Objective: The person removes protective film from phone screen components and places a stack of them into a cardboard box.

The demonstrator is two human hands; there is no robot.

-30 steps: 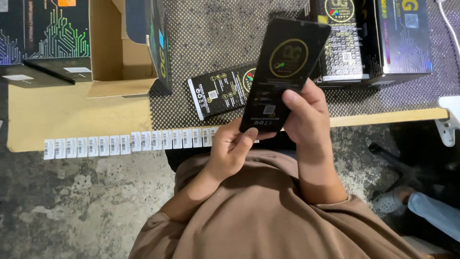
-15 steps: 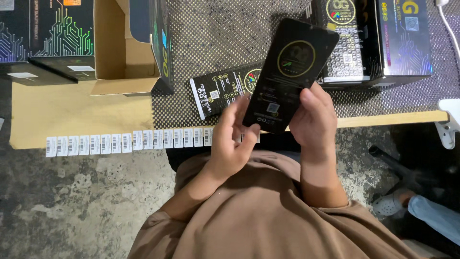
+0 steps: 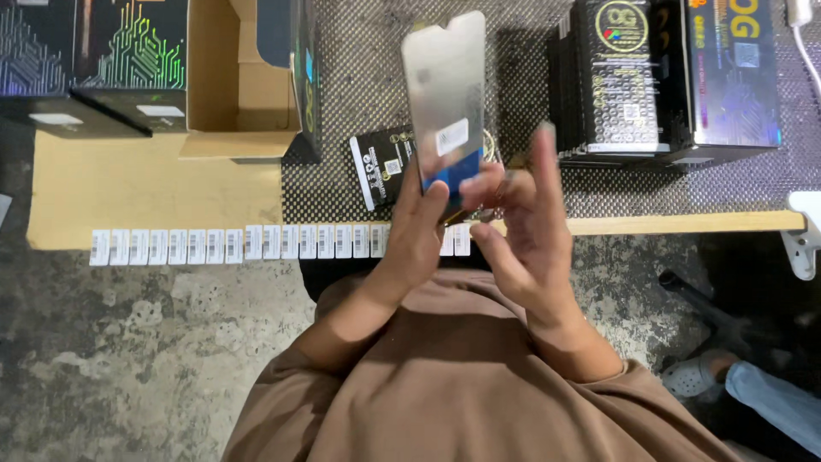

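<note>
1. Phone screen panel (image 3: 445, 94) now flipped: silvery back faces camera, dark printed front gone since earlier frames.
2. Left hand (image 3: 419, 235) fingers pinch its lower edge, above the worktop (image 3: 128, 184).
3. Right hand (image 3: 526, 231) let go, fingers spread, holding nothing.

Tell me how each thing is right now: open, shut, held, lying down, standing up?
Flat phone screen panel: held up, shiny back toward the camera, small sticker on it.
Left hand: gripping the panel's lower end.
Right hand: open, fingers spread, beside the panel.
Cardboard box: open.
Small black packet: lying flat on the mat.
Strip of white labels: stuck in a row along the table edge.
Black boxes: shut, stacked together.
</note>
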